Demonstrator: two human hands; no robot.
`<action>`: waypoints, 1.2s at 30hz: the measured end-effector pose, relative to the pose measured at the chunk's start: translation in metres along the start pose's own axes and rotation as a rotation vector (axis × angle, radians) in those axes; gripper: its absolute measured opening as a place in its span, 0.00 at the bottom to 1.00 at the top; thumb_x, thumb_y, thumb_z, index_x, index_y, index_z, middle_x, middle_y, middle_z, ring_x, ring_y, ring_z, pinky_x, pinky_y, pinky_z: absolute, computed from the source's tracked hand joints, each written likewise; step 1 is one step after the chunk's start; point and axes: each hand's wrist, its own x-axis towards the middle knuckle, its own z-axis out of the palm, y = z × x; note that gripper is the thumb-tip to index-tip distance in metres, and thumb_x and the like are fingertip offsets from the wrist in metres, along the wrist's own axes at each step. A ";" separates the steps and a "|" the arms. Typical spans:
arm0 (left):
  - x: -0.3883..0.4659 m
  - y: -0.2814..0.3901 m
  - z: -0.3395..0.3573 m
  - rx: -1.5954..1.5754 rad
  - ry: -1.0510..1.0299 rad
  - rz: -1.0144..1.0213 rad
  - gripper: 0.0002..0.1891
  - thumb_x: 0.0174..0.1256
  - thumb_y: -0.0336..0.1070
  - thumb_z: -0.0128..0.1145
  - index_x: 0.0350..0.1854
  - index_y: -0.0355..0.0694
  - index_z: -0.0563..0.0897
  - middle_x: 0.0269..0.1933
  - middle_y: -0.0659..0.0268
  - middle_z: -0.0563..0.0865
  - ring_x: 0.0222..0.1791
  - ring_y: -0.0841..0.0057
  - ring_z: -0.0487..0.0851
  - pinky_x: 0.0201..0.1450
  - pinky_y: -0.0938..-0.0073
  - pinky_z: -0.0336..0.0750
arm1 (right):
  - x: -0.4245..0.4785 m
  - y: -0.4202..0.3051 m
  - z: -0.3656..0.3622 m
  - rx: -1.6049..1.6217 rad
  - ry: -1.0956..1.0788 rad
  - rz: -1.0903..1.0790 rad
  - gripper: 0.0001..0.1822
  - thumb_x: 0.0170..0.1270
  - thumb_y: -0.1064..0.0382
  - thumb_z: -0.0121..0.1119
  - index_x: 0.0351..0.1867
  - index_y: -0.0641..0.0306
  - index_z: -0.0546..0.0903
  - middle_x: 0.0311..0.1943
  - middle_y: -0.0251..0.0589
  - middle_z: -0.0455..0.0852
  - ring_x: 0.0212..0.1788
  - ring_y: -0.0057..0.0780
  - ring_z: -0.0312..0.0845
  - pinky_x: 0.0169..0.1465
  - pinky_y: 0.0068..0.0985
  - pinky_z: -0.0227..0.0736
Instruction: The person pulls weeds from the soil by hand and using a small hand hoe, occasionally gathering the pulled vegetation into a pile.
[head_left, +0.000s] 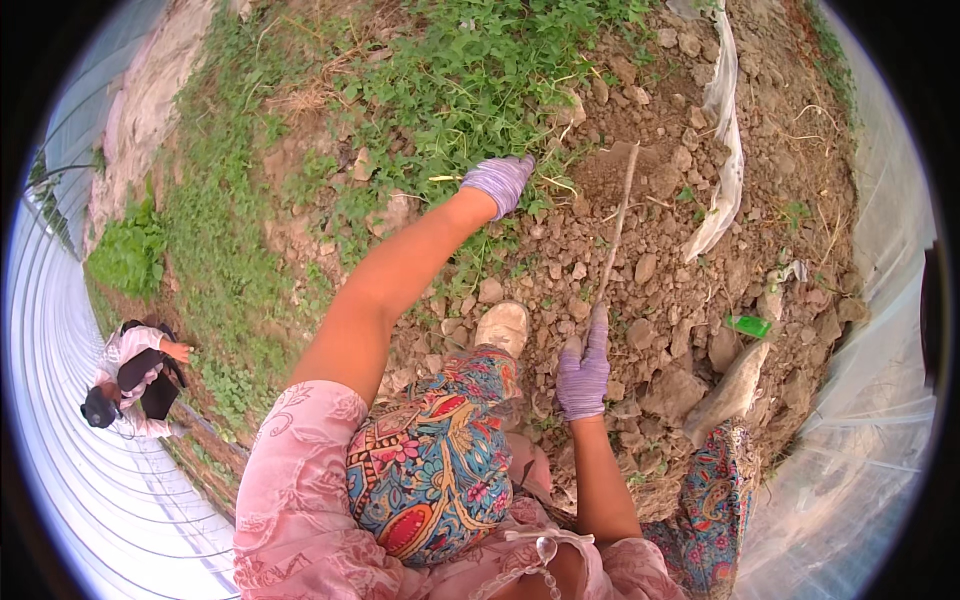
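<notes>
My left hand (499, 186), in a purple knit glove, is closed at the edge of a patch of leafy green vines (480, 97). Stems stick out beside its curled fingers. My right hand (585, 367), gloved the same way, grips the near end of a thin wooden handle (619, 225). The handle points away over crumbly brown soil (555, 251). At its far end a brown, flat patch looks like a hoe blade, but it blends into the dirt.
White plastic film (726, 150) lies across the soil at right, with a green packet (748, 325) nearer me. My shoes (502, 328) stand among clods. Clear plastic sheeting (877, 300) walls the right side. Another person (139, 379) bends down at far left, near a leafy plant (131, 251).
</notes>
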 end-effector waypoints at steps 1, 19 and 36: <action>-0.001 -0.001 -0.014 -0.040 -0.069 -0.018 0.26 0.50 0.25 0.47 0.57 0.39 0.66 0.48 0.47 0.76 0.44 0.56 0.77 0.47 0.63 0.72 | 0.006 0.003 -0.010 0.060 0.047 0.017 0.30 0.58 0.68 0.43 0.64 0.64 0.53 0.43 0.43 0.74 0.28 0.25 0.70 0.35 0.18 0.68; 0.006 -0.029 -0.046 0.057 0.235 -0.012 0.26 0.46 0.27 0.50 0.54 0.43 0.70 0.57 0.54 0.70 0.48 0.61 0.76 0.50 0.67 0.71 | 0.094 -0.003 -0.017 -0.069 0.077 -0.333 0.29 0.59 0.70 0.43 0.64 0.59 0.54 0.53 0.40 0.70 0.36 0.22 0.68 0.42 0.16 0.66; 0.060 -0.103 -0.020 -0.363 -0.017 -0.324 0.23 0.58 0.44 0.51 0.54 0.38 0.69 0.50 0.56 0.76 0.48 0.62 0.75 0.51 0.68 0.69 | 0.126 -0.022 -0.073 -0.609 0.106 -0.230 0.30 0.58 0.66 0.45 0.64 0.43 0.54 0.26 0.53 0.78 0.21 0.38 0.74 0.30 0.32 0.71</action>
